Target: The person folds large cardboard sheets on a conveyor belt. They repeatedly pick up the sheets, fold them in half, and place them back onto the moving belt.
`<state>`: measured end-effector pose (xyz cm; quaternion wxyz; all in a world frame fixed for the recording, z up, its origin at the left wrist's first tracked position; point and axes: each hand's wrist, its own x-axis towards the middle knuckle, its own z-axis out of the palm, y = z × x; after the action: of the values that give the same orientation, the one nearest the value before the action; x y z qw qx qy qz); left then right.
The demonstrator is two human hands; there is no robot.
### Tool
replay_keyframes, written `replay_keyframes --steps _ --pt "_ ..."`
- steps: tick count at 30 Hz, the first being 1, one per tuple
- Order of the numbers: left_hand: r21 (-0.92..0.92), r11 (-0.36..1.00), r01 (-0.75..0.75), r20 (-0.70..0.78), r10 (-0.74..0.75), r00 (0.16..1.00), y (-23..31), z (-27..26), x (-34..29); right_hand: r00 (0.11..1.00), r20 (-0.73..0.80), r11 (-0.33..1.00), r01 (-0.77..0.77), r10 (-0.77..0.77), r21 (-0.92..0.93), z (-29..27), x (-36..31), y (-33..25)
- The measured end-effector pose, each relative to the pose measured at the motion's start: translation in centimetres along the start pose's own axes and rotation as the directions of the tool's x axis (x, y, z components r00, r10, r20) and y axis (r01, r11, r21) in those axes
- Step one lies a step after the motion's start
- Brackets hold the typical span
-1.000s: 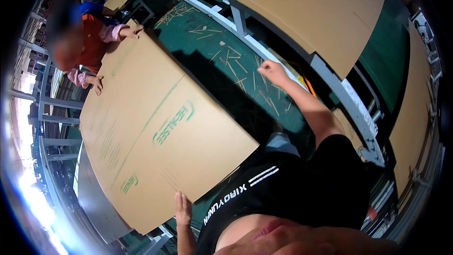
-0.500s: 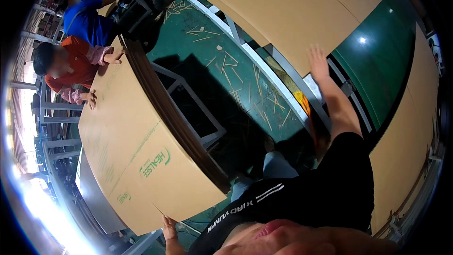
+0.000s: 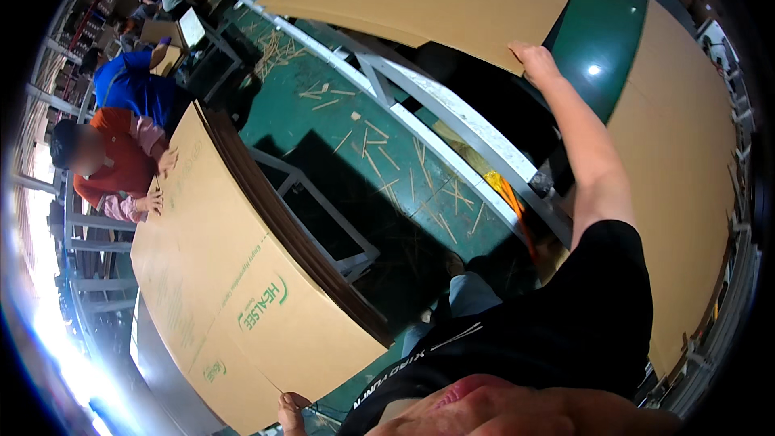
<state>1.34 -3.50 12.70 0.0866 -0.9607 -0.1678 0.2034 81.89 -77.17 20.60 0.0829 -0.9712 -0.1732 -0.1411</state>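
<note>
My right hand (image 3: 534,63), arm stretched out, grips the near corner of a large plain brown cardboard sheet (image 3: 452,0) that lies over a metal-framed bench. A dark gap shows beneath the sheet's near edge. Low in the view, my left hand (image 3: 291,412) pinches the near edge of a cardboard sheet printed in green (image 3: 307,319). This sheet tops a thick stack (image 3: 278,210) on a metal stand. Fingers under that edge are hidden.
A co-worker in a red shirt (image 3: 121,153) has both hands on the stack's far end; one in blue (image 3: 133,85) bends beyond. Wood slivers (image 3: 375,157) litter the green floor. A metal rail (image 3: 452,109) edges the bench. Another brown sheet (image 3: 674,186) lies at right.
My right hand's fingers, stretched flat over the sheet's corner before, now curl round its edge. The plain sheet has shifted away and to the left. My left hand stays at the printed sheet's edge.
</note>
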Motion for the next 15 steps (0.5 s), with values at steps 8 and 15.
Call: replay_keyframes --steps 8,15 --pt "-0.278 0.88 -0.386 -0.498 0.211 0.841 14.4 -23.7 20.8 0.924 -0.349 0.981 0.187 -0.156 0.058 -24.1 -16.6 -12.5" --pt "-0.566 0.235 -0.79 -0.626 0.5 0.598 38.0 -30.8 24.3 0.819 -0.562 0.986 0.16 -0.111 0.037 -45.4 -26.2 -31.2"
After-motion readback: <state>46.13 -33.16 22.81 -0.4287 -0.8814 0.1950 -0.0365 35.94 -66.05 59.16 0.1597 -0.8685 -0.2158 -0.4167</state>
